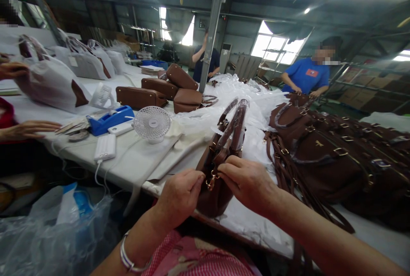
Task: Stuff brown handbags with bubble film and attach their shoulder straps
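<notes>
A brown handbag [214,203] stands end-on at the table's front edge, its two handles [237,128] upright and partly wrapped in clear film. My left hand [183,192] pinches the near end of the bag's top on the left. On the other side my right hand [245,180] is closed on the opposite edge of that top. Between the two hands hangs a gold clasp [210,180]. My fingertips hide exactly what part of the edge each hand grips. Close by on the right lie brown straps [283,162] with gold buckles.
Many brown handbags [339,152] fill the right side. White wrapping [246,92] is heaped behind. Left are a small fan [152,123], a blue tape dispenser [110,120], a white power bank [105,147] with cable, more brown bags [141,97], and a co-worker's hand [30,130].
</notes>
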`<action>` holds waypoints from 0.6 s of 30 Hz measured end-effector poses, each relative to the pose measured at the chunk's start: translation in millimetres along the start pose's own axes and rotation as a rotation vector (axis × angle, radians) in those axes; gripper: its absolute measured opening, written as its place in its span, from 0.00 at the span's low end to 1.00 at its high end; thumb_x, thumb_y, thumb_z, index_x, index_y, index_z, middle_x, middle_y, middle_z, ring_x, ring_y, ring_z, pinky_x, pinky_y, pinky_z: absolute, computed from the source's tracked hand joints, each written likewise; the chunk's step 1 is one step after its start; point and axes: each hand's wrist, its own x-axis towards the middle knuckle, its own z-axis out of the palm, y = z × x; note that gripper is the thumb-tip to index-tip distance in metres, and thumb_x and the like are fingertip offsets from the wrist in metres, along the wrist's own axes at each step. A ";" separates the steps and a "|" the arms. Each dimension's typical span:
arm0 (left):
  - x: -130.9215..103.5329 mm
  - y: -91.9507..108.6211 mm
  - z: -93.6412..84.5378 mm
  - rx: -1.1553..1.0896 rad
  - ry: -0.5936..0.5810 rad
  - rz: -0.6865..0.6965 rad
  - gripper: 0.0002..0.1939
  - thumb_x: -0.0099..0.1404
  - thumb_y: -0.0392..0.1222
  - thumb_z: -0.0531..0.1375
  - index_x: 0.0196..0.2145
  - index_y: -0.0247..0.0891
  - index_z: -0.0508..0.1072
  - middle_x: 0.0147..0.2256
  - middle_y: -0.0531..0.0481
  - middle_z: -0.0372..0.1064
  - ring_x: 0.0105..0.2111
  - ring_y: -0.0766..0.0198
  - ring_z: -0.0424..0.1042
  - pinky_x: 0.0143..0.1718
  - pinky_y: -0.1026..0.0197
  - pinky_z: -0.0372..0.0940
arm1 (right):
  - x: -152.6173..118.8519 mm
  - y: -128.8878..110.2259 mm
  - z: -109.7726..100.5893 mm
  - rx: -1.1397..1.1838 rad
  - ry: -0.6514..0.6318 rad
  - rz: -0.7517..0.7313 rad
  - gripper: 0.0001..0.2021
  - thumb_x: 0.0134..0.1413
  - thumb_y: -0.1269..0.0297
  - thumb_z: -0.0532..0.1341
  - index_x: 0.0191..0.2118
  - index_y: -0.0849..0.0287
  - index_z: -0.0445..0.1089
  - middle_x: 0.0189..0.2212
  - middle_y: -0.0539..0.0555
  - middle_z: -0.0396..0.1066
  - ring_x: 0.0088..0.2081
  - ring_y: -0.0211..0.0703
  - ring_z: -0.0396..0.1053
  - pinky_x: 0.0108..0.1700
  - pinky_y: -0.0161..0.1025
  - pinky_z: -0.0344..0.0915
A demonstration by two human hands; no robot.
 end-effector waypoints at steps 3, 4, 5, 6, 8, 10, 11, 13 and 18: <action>0.4 10.6 -8.5 -0.118 0.094 -0.026 0.13 0.75 0.39 0.52 0.36 0.39 0.74 0.30 0.49 0.70 0.32 0.63 0.69 0.36 0.61 0.63 | 1.2 -2.3 1.1 0.247 0.107 -0.040 0.11 0.70 0.68 0.57 0.51 0.60 0.74 0.47 0.58 0.74 0.46 0.43 0.73 0.47 0.40 0.69; 0.8 14.5 -10.6 -0.152 0.114 -0.024 0.12 0.75 0.38 0.53 0.36 0.39 0.74 0.30 0.50 0.70 0.32 0.63 0.69 0.36 0.61 0.64 | 2.5 -4.1 0.8 0.336 0.121 -0.056 0.11 0.69 0.68 0.57 0.53 0.60 0.73 0.49 0.59 0.74 0.48 0.43 0.73 0.50 0.40 0.69; 1.3 18.1 -12.1 -0.183 0.127 -0.017 0.12 0.75 0.38 0.54 0.35 0.39 0.74 0.29 0.50 0.70 0.31 0.64 0.69 0.35 0.62 0.64 | 4.1 -6.2 0.3 0.422 0.122 -0.068 0.12 0.69 0.69 0.58 0.54 0.60 0.72 0.50 0.58 0.74 0.50 0.43 0.73 0.52 0.40 0.69; 1.7 21.0 -12.9 -0.209 0.135 -0.010 0.11 0.75 0.38 0.54 0.36 0.39 0.74 0.29 0.51 0.70 0.31 0.64 0.69 0.35 0.62 0.64 | 5.8 -8.4 -0.4 0.503 0.113 -0.074 0.12 0.68 0.71 0.59 0.53 0.60 0.72 0.49 0.58 0.75 0.50 0.42 0.73 0.53 0.40 0.69; 2.1 24.0 -12.5 -0.245 0.136 -0.008 0.11 0.74 0.37 0.54 0.36 0.39 0.75 0.30 0.51 0.71 0.31 0.65 0.70 0.36 0.62 0.64 | 8.8 -12.1 -1.7 0.625 0.081 -0.041 0.09 0.66 0.72 0.60 0.49 0.60 0.75 0.43 0.55 0.77 0.45 0.40 0.74 0.49 0.37 0.70; 1.8 23.8 -10.1 -0.263 0.131 -0.022 0.11 0.74 0.37 0.55 0.37 0.39 0.76 0.30 0.51 0.71 0.32 0.65 0.70 0.36 0.62 0.65 | 10.1 -13.4 -2.1 0.667 0.055 0.025 0.07 0.65 0.72 0.61 0.42 0.60 0.77 0.35 0.51 0.77 0.37 0.37 0.74 0.41 0.34 0.69; 1.5 23.1 -8.6 -0.270 0.125 -0.032 0.11 0.74 0.37 0.55 0.37 0.39 0.76 0.30 0.51 0.71 0.32 0.65 0.70 0.36 0.62 0.65 | 10.0 -13.0 -1.8 0.658 0.042 0.041 0.07 0.65 0.72 0.61 0.40 0.60 0.78 0.32 0.50 0.76 0.34 0.37 0.73 0.38 0.34 0.68; 0.7 22.0 -5.8 -0.290 0.115 -0.054 0.11 0.74 0.38 0.55 0.36 0.39 0.76 0.29 0.51 0.71 0.31 0.65 0.70 0.35 0.62 0.65 | 9.0 -11.1 -0.5 0.608 0.012 0.027 0.07 0.65 0.71 0.62 0.38 0.60 0.78 0.30 0.50 0.74 0.32 0.37 0.71 0.36 0.34 0.66; 0.4 24.6 -3.0 -0.331 0.139 -0.098 0.12 0.74 0.39 0.55 0.33 0.39 0.75 0.28 0.51 0.70 0.30 0.65 0.69 0.34 0.63 0.64 | 8.2 -6.9 1.7 0.490 -0.037 -0.003 0.08 0.67 0.69 0.59 0.38 0.60 0.76 0.31 0.51 0.71 0.34 0.37 0.69 0.37 0.35 0.64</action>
